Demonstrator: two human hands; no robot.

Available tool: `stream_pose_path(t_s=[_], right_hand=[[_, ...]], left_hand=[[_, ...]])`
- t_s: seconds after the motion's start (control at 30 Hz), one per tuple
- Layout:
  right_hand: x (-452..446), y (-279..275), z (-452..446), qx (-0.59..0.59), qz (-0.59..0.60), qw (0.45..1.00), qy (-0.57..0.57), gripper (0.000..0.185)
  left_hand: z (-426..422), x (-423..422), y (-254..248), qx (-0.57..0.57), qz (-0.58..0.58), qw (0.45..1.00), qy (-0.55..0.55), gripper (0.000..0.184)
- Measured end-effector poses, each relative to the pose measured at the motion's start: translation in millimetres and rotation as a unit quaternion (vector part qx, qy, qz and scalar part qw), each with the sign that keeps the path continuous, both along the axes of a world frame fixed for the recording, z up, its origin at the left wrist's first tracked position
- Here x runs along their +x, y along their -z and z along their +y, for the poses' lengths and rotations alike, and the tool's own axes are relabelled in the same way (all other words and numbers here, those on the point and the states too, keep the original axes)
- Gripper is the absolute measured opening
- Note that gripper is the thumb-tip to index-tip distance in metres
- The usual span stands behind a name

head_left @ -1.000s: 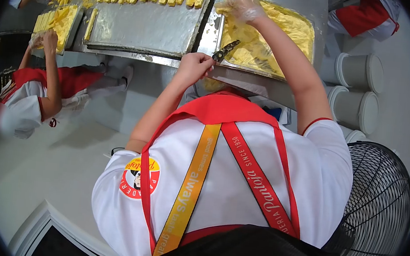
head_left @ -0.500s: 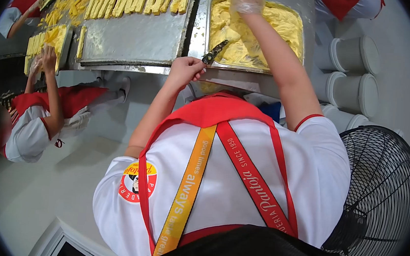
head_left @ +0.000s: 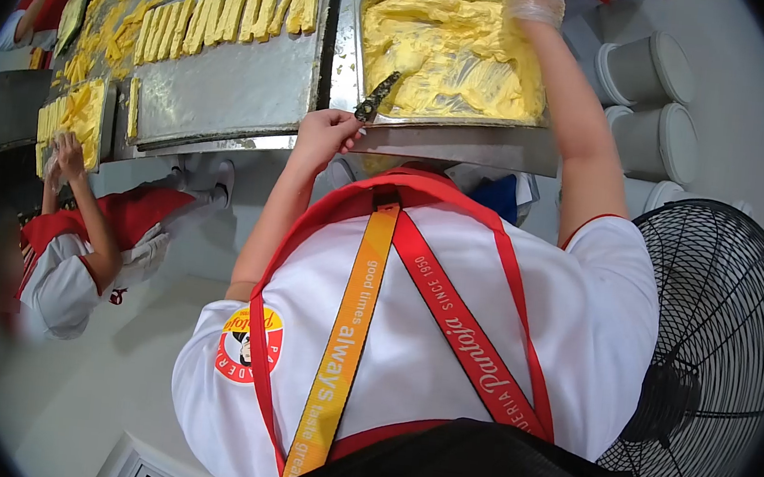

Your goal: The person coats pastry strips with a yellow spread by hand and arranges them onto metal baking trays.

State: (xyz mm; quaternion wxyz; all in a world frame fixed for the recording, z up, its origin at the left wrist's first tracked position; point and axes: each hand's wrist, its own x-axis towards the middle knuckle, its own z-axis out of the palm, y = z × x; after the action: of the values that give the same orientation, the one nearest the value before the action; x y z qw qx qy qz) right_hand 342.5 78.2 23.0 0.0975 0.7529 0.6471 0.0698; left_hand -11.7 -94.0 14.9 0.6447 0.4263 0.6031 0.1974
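Observation:
A wide metal pan (head_left: 356, 52) holds pale yellow spread (head_left: 481, 73), smeared unevenly over its bottom and sides. At the pan's near left edge, my left hand (head_left: 327, 137) is closed on the end of a dark-handled spatula (head_left: 375, 97); the spatula's far end is coated in yellow and rests in the spread. My right hand (head_left: 534, 3), in a clear plastic glove, is at the pan's far right corner with its fingers closed. Something yellow shows at its left side, but the fingers hide what it is.
Left of the pan, a flat metal tray (head_left: 231, 86) bears a row of yellow sticks (head_left: 210, 15). Loose yellow pieces (head_left: 109, 19) litter the table beyond. A co-worker (head_left: 78, 246) handles another tray at left. Grey buckets (head_left: 646, 71) and a black fan (head_left: 701, 361) stand at right.
My right hand has moved right along the pan's far side to its corner. My left hand still holds the spatula. The view has shifted, so table and pan appear further left.

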Motion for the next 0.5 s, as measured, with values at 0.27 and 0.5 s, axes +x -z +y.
stream_pose_path(t_s=[0.27, 0.5], right_hand=[[45, 24, -20, 0.041, 0.048, 0.997, 0.038, 0.022], [75, 49, -83, 0.016, 0.068, 0.996, 0.057, 0.024]], left_hand=[[-1, 1, -2, 0.004, 0.001, 1.0, 0.011, 0.015], [0, 0, -2, 0.032, 0.009, 0.998, 0.056, 0.017]])
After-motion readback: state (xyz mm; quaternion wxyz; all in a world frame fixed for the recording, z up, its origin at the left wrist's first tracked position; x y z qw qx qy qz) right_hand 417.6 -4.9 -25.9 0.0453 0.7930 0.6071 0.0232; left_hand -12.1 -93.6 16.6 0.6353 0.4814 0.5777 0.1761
